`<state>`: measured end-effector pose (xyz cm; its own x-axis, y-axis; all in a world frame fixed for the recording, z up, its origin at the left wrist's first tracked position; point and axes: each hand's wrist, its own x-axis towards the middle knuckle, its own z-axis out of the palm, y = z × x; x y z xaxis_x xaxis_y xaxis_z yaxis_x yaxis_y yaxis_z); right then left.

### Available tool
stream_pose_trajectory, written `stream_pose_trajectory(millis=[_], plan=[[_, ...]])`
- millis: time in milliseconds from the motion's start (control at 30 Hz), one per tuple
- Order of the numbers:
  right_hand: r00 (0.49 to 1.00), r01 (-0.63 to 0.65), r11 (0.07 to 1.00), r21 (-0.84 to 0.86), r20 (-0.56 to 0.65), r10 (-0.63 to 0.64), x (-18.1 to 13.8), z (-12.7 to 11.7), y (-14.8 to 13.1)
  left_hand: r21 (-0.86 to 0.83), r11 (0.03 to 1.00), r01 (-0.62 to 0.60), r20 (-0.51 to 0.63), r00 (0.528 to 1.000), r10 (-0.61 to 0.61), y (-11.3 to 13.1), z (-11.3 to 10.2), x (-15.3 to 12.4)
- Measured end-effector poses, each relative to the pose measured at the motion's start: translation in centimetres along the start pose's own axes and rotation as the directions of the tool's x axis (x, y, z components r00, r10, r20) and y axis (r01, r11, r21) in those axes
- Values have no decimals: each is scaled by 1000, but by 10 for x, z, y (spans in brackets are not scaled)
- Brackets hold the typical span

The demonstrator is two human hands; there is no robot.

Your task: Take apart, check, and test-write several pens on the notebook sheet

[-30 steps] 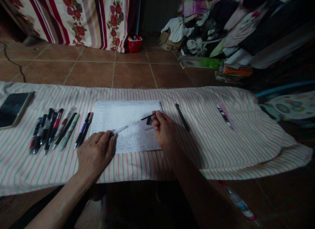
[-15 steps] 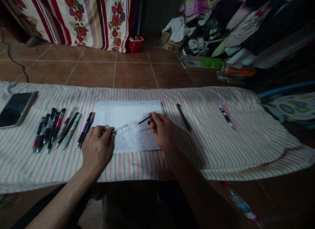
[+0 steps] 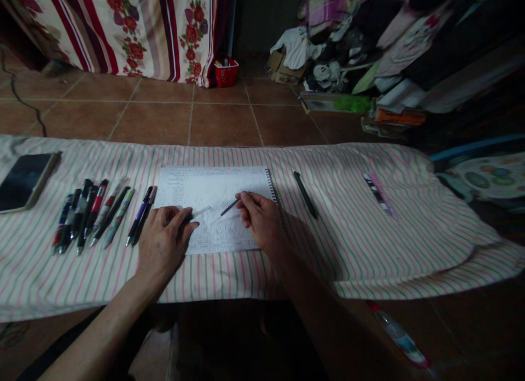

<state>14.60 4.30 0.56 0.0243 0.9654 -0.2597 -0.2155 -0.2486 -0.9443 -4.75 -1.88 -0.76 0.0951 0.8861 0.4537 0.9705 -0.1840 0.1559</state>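
Observation:
Over the spiral notebook (image 3: 227,179), my left hand (image 3: 162,236) pinches a clear pen barrel (image 3: 200,211) whose open end points right. My right hand (image 3: 260,220) grips a thin pen refill (image 3: 229,207), dark along most of its length and clear toward the far end. The refill slants down to the left, its tip close to the barrel's end; whether they touch I cannot tell. Handwriting or scribbles cover the page beneath. Two pens (image 3: 141,216) lie side by side just left of the notebook. A black pen (image 3: 305,195) rests to the right of it.
Several pens (image 3: 88,214) lie in a group at the left, beside a phone (image 3: 27,181). A pink and black strip-like item (image 3: 379,195) lies at the right on the striped cloth (image 3: 348,244). A bottle (image 3: 400,334) is on the floor below.
My right hand has moved a little left and down with the refill, bringing it closer to the barrel. The left hand stays nearly in place.

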Motion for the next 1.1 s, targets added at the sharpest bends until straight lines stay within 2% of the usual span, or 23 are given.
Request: stream_pose_trajectory(millis=[200,567,867,1100], plan=[[1000,5,999,-34,-13,-5,-2,5,-3,12,1000,0,-8,1000,0,2,1,0],[998,-64,996,-61,-4,64,-6,8,-8,2,1000,3,-14,1000,-3,4,1,2],[999,-31,997,-69,21,33,-5,7,-4,1,1000,17,-14,1000,-17,5,1,2],[993,46,993,-109,110,-34,-7,12,7,-17,999,48,-31,998,-49,5,2,4]])
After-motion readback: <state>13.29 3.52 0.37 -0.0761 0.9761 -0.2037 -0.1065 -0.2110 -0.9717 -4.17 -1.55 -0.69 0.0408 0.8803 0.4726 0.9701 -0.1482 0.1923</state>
